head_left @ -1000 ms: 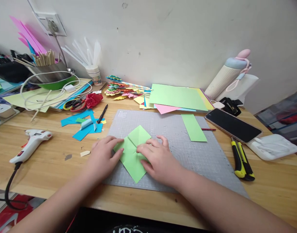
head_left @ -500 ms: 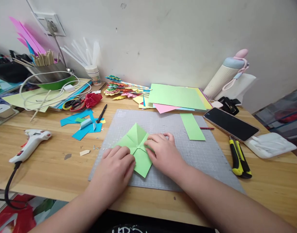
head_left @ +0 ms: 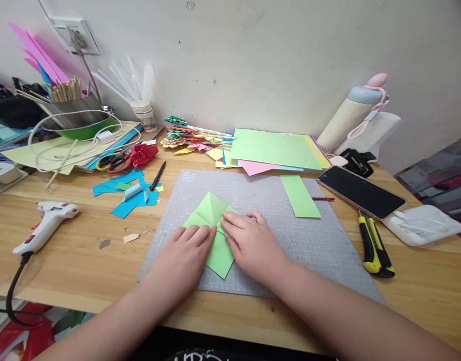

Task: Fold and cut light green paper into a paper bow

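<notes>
A creased, light green sheet of paper lies on the grey cutting mat with one corner pointing away from me and another toward me. My left hand covers its left side, fingers bent close together and the thumb reaching to the paper's middle. From the right, my right hand grips the other side, its fingertips on the creases near the centre. Both hands hold the sheet down; the side corners are partly hidden under them. A green paper strip lies farther right on the mat.
Left are a glue gun, blue paper scraps, a black pen and scissors. Stacked paper lies at the back. On the right are a phone, a utility knife and a leaning bottle.
My left hand has shifted slightly right, its thumb now at the paper's centre. My right fingers have moved a little left and lie flatter over the middle creases.
</notes>
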The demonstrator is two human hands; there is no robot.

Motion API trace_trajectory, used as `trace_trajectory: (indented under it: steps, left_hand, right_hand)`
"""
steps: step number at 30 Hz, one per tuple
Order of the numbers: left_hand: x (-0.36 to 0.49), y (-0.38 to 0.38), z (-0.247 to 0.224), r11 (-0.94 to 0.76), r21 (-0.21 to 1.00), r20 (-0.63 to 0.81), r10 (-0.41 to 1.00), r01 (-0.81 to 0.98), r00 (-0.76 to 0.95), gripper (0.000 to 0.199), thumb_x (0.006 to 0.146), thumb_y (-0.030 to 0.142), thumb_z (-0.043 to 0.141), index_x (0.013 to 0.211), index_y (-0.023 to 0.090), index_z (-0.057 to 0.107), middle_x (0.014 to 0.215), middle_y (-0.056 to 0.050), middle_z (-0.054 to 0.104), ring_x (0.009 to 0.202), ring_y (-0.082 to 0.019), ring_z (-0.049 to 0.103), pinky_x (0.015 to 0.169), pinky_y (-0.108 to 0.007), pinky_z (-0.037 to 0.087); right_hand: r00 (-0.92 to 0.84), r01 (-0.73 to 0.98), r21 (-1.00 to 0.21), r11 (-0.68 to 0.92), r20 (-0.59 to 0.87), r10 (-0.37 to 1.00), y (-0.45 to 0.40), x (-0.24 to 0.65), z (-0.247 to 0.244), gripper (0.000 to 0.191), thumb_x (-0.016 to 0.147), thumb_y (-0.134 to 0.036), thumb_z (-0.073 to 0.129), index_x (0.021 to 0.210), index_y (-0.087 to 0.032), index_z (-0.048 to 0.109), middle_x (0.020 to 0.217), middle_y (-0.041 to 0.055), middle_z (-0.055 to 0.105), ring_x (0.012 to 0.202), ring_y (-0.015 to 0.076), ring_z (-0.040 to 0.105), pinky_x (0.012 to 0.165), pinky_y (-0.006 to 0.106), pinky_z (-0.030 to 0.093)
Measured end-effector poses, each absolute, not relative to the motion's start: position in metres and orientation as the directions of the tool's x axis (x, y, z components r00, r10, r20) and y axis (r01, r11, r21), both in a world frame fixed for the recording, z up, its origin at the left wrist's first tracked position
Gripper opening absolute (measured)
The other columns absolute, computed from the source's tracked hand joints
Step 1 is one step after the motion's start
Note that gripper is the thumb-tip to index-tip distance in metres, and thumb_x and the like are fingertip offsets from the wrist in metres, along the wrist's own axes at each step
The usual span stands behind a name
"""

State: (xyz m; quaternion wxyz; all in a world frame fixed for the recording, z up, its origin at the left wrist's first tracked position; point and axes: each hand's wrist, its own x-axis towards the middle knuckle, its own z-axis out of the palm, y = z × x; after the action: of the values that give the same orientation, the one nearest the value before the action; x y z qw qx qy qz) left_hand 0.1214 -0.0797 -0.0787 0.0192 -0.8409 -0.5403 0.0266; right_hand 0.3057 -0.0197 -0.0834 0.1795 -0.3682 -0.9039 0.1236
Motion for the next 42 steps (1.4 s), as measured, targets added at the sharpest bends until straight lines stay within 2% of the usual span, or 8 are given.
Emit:
trace_trajectory:
  steps: [6,21,27,30,32,35,38,42]
  left_hand:
    - [0.119,-0.079,-0.081,-0.412,-0.063,-0.006,0.911,0.909,0.413,0.044,0.095,0.018,0.039,0.139,0.015,0.042,0.115,-0.009,0.061,0.105,-0.027,0.054,0.089,-0.042,0.040]
    - [0.120,-0.077,-0.080,-0.502,-0.093,-0.014,0.864,0.860,0.503,0.050,0.089,0.006,0.035,0.138,0.007,0.042,0.123,-0.013,0.061,0.104,-0.028,0.056,0.083,-0.043,0.042]
    - [0.122,-0.073,-0.079,-0.487,-0.059,-0.004,0.873,0.872,0.487,0.044,0.092,0.011,0.037,0.135,0.011,0.047,0.117,-0.011,0.063,0.101,-0.025,0.057,0.082,-0.039,0.042]
    - [0.124,-0.070,-0.079,-0.444,-0.027,0.017,0.895,0.895,0.445,0.037,0.098,0.026,0.038,0.130,0.013,0.052,0.111,-0.009,0.065,0.097,-0.025,0.058,0.082,-0.039,0.042]
    - [0.125,-0.069,-0.079,-0.419,-0.007,0.031,0.907,0.908,0.419,0.038,0.098,0.035,0.042,0.127,0.013,0.054,0.107,-0.008,0.066,0.097,-0.025,0.058,0.083,-0.039,0.042]
    - [0.125,-0.069,-0.080,-0.411,0.013,0.045,0.911,0.912,0.410,0.040,0.095,0.039,0.047,0.125,0.013,0.055,0.106,-0.007,0.065,0.097,-0.025,0.058,0.083,-0.040,0.043]
    - [0.125,-0.069,-0.079,-0.418,0.021,0.056,0.907,0.908,0.416,0.039,0.096,0.038,0.046,0.126,0.015,0.054,0.105,-0.007,0.065,0.097,-0.026,0.057,0.081,-0.040,0.043]
    - [0.125,-0.069,-0.078,-0.430,0.032,0.065,0.902,0.902,0.428,0.035,0.096,0.036,0.044,0.123,0.016,0.055,0.103,-0.006,0.065,0.095,-0.025,0.056,0.080,-0.040,0.043]
  right_hand:
    - [-0.713,0.593,-0.331,0.735,0.210,0.669,-0.022,0.308,-0.077,0.028,0.095,-0.019,0.043,0.110,-0.020,0.067,0.113,0.0045,0.068,0.100,0.0192,0.059,0.088,0.038,0.034]
    - [-0.735,0.655,-0.161,0.738,0.092,0.672,-0.026,0.315,-0.067,0.025,0.092,-0.027,0.048,0.099,-0.025,0.071,0.089,0.0057,0.061,0.090,0.0253,0.049,0.085,0.048,0.026]
    - [-0.695,0.688,-0.195,0.699,0.100,0.712,-0.039,0.346,-0.068,0.025,0.091,-0.026,0.050,0.102,-0.032,0.071,0.079,0.0023,0.059,0.080,0.0215,0.050,0.083,0.047,0.028]
    - [-0.668,0.689,-0.307,0.656,0.083,0.740,-0.041,0.353,-0.064,0.027,0.092,-0.022,0.047,0.086,-0.029,0.073,0.074,0.0005,0.058,0.076,0.0183,0.053,0.086,0.046,0.029]
    - [-0.619,0.675,-0.400,0.620,0.152,0.771,-0.041,0.351,-0.062,0.033,0.095,-0.020,0.041,0.080,-0.024,0.071,0.078,0.0008,0.061,0.077,0.0167,0.056,0.087,0.044,0.031]
    - [-0.567,0.620,-0.474,0.625,0.280,0.775,-0.038,0.339,-0.062,0.029,0.096,-0.020,0.038,0.110,-0.022,0.063,0.106,0.0045,0.067,0.100,0.0194,0.060,0.096,0.045,0.031]
    - [-0.670,0.575,-0.483,0.660,0.186,0.719,-0.034,0.324,-0.067,0.036,0.095,-0.020,0.039,0.131,-0.020,0.045,0.131,0.0072,0.060,0.125,0.0216,0.050,0.108,0.053,0.018]
    - [-0.712,0.567,-0.479,0.671,0.126,0.691,-0.027,0.313,-0.077,0.031,0.092,-0.015,0.038,0.122,-0.019,0.047,0.130,0.0082,0.062,0.134,0.0225,0.041,0.112,0.058,0.012]
